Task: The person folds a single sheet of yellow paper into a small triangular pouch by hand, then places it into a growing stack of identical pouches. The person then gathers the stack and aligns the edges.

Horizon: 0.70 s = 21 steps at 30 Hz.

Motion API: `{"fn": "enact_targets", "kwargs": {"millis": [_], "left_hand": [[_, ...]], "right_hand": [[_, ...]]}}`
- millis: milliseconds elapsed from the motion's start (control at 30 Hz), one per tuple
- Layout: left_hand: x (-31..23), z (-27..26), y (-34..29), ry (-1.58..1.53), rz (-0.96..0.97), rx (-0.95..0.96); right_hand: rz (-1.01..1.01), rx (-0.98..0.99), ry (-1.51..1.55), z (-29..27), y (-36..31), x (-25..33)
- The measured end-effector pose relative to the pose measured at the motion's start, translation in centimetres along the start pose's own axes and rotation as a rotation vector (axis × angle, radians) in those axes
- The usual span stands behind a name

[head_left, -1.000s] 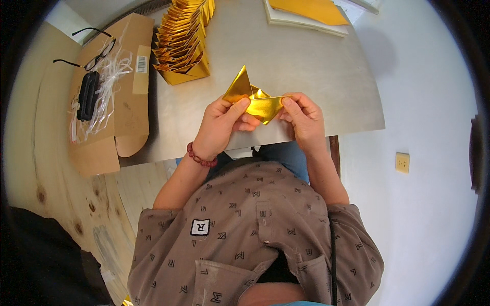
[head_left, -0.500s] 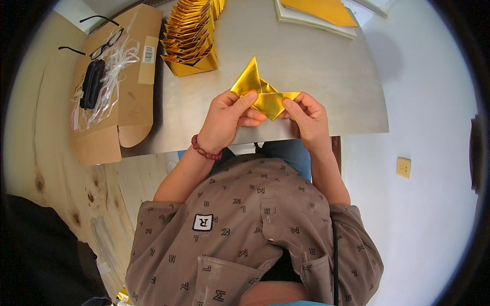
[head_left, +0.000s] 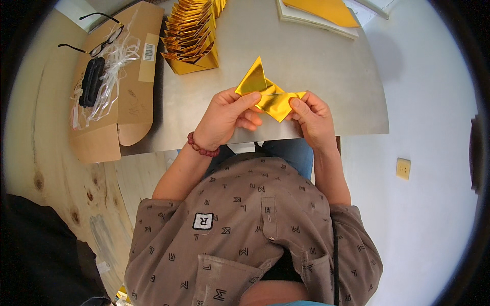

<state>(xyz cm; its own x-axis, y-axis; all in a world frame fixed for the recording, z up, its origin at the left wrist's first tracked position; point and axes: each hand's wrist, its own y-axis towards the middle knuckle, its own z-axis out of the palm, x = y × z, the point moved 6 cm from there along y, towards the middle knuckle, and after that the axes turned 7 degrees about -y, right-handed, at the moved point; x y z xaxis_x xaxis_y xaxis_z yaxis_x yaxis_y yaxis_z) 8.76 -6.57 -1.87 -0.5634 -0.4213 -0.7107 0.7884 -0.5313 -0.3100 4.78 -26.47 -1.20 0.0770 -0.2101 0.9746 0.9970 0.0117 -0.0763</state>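
A shiny gold foil paper (head_left: 275, 104), folded with a tall triangular point at its upper left, is held between both hands above the near edge of the table. My left hand (head_left: 236, 108) pinches its left side, thumb on top, the other fingers curled beneath. At the right corner, my right hand (head_left: 312, 113) pinches the foil between thumb and fingers. The underside of the fold is hidden. Farther off to the left, a long row of folded gold paper pieces (head_left: 191, 41) stands nested one into another.
On the left lies a cardboard box (head_left: 135, 109) with eyeglasses (head_left: 106, 43), a black case (head_left: 92, 81) and clear plastic strips (head_left: 115, 76) on it. Gold sheets (head_left: 326, 11) rest on a white stack (head_left: 316, 23) at the far right of the metal table (head_left: 306, 61).
Both hands have shifted slightly apart, the right one moving right. The foil paper has moved a little right, and its right part now looks more bent and tilted.
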Motion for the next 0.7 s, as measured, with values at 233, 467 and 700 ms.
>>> {"fn": "enact_targets", "kwargs": {"millis": [233,467,700], "left_hand": [[-0.56,0.72,0.13,0.025,0.138,-0.068],[-0.42,0.31,0.54,-0.001,-0.026,-0.04],[-0.38,0.76,0.49,0.074,0.101,-0.113]], "right_hand": [[0.071,0.034,-0.115,0.31,-0.3,0.2],[0.127,0.12,-0.011,-0.11,0.18,-0.27],[0.136,0.098,-0.023,0.01,-0.02,-0.04]]}}
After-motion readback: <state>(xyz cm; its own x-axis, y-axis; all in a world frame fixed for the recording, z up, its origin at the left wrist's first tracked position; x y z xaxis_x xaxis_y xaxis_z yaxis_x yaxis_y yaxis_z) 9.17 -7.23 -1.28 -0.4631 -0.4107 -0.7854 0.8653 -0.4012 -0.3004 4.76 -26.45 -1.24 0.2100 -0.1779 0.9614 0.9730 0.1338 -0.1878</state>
